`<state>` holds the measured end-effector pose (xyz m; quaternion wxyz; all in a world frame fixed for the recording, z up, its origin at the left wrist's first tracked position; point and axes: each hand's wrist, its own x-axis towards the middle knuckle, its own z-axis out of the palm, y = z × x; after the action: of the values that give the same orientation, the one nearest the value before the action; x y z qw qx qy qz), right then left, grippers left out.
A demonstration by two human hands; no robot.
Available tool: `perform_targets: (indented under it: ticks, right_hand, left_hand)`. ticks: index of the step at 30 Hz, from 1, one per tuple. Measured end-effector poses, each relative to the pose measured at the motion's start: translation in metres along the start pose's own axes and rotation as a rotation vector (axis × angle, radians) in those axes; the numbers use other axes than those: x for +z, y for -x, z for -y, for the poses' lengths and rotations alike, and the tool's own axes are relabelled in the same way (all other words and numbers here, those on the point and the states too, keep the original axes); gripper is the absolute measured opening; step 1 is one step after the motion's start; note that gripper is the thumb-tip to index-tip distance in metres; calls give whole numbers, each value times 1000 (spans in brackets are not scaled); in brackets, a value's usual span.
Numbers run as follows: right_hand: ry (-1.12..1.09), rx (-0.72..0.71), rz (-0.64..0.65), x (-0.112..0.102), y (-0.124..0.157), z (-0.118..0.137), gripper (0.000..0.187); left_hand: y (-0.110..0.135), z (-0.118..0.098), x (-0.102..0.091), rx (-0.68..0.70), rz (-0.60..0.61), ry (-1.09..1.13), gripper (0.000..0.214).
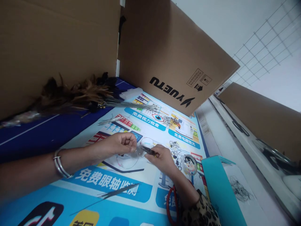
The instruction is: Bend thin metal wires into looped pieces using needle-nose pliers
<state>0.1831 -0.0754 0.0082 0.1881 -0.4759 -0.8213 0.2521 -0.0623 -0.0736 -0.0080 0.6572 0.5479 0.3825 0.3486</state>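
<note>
My left hand (122,142) is closed in a pinch at the end of a thin clear looped wire or thread (129,160) that lies on the printed poster (105,185). My right hand (162,157) is closed round a small dark tool with a pointed tip (148,151). The tip meets the left fingertips. A silver bangle (60,164) sits on my left wrist. A leopard-print sleeve (203,212) covers my right forearm.
A bundle of brown feathers on thin stems (77,95) lies at the back left. A loose feather (117,192) lies near me. Small metal hooks (176,155), a round badge (190,164), red-handled scissors (169,204), a teal box (221,188) and cardboard walls (169,53) surround the poster.
</note>
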Motion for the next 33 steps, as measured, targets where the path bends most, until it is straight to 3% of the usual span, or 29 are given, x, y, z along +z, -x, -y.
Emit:
perform_targets:
  ticks: [15, 24, 33]
  right_hand:
    - [384, -192, -71, 7, 4, 3, 15]
    - [443, -178, -63, 6, 6, 11, 15]
    - [434, -85, -135, 0, 5, 1, 13]
  left_hand:
    - [0, -3, 2, 5, 21, -24, 20]
    - [-5, 10, 0, 41, 22, -32, 17]
    - [-3, 6, 0, 45, -25, -60, 18]
